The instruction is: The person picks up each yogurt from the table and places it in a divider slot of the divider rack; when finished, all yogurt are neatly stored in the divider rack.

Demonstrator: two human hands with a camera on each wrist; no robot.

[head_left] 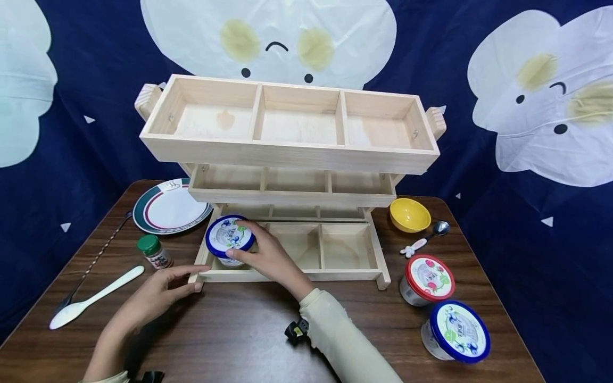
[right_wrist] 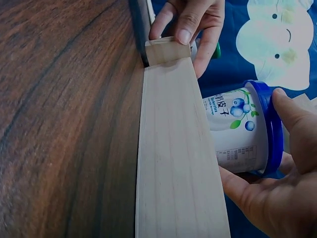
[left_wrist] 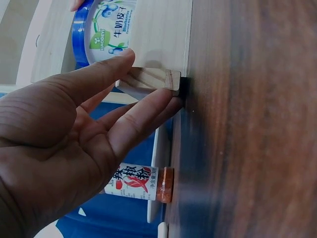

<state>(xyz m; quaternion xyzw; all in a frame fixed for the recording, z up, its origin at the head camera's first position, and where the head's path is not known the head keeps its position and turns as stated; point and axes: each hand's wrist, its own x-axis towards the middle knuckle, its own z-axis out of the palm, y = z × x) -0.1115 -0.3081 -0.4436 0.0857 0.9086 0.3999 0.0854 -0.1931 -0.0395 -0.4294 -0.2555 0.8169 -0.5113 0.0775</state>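
Note:
A tiered wooden storage box (head_left: 292, 153) with divided compartments stands at the middle of the table. My right hand (head_left: 269, 254) grips a white tub with a blue lid (head_left: 229, 234) at the left compartment of the lowest tray. Blueberries are printed on the tub (right_wrist: 233, 114), and the thumb lies against its lid in the right wrist view. At that tray's front left corner, my left hand (head_left: 155, 298) pinches the box's wooden end piece (left_wrist: 153, 78) between thumb and fingers. A green-capped spice jar (head_left: 154, 251) stands just left of the box.
On the left lie a plate (head_left: 173, 206), a white spoon (head_left: 96, 298) and a long twisted-handle utensil (head_left: 101, 252). To the right are a yellow bowl (head_left: 410, 215), a rabbit-handled spoon (head_left: 426, 238), a red-lidded tub (head_left: 427, 280) and another blue-lidded tub (head_left: 455, 332).

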